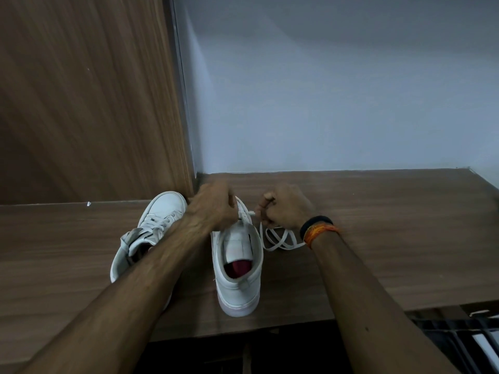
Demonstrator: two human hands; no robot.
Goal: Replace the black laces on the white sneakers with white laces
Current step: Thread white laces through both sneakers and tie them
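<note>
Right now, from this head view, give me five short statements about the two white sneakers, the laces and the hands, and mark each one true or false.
1. Two white sneakers stand on the brown wooden tabletop. True.
2. The left white sneaker carries black laces. False: its laces are white.
3. The right hand pinches the flat white lace beside the right white sneaker. True.
4. The left hand lies flat on the tabletop, away from both sneakers. False: it rests over the front of the right white sneaker.
5. The loose part of the flat white lace lies on the tabletop to the right of the right white sneaker. True.
</note>
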